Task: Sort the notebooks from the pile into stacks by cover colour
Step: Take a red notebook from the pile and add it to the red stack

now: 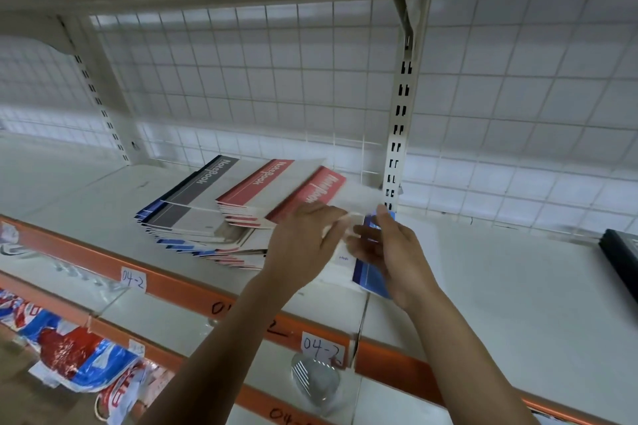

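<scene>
**Blue notebook in hand at the foot of the post**

We're at the white shelf [500,286], and everything lines up off the slotted upright post [397,148] at the back. A wire grid [241,79] runs behind the post on both sides.

Left of the post sits the pile of notebooks [224,217], fanned and untidy. A grey-banded cover lies on top at the end farthest from the post, with two red covers closer to it.

Right at the foot of the post, on the near side, there's a blue notebook [371,274], tilted and smeared by blur.

Well to the right of the post, a black object [618,252] lies at the frame's edge.

Now the hands. The right hand [397,248] is below the post, its grip wrapped round the blue notebook's edge. The left hand [303,238], just left of it, reaches to the notebook's pale face. Too blurred there, so I can't tell if that grip pinches or only touches.

Far left of the post, a paper label [133,279] reads 04-2.
</scene>
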Available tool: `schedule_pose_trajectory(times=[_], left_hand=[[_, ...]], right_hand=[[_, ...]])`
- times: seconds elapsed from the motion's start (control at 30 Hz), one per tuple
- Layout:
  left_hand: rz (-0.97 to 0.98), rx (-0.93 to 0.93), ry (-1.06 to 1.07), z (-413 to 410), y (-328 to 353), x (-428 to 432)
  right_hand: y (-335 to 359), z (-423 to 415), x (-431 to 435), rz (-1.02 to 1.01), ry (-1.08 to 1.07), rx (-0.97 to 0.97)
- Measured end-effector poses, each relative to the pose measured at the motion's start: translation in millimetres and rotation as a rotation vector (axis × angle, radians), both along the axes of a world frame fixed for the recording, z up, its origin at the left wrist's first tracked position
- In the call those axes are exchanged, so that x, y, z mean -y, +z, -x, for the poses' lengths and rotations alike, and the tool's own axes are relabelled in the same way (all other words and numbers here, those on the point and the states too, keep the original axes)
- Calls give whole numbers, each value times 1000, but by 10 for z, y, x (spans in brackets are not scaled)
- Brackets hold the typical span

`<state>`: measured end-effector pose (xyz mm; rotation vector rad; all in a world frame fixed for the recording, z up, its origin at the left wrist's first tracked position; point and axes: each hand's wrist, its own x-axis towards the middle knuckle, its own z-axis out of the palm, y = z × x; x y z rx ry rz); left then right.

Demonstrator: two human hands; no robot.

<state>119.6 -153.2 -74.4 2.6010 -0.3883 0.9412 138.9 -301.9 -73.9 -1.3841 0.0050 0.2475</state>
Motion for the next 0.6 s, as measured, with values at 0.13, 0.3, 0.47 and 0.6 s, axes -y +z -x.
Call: schedule_pose_trajectory(times=[0.13, 0.3, 0.47, 0.6], left_hand=[[22, -134, -276, 88, 23, 130], [-74, -174, 233, -53, 35, 11], [-55, -409, 586, -166, -75, -214], [-66, -173, 511, -127, -68, -196]], right_hand=[[34, 8, 75, -242, 28, -113], [17, 28, 234, -164, -46, -184], [36, 59, 333, -141, -52, -183], [33, 72, 338, -130, -45, -199]])
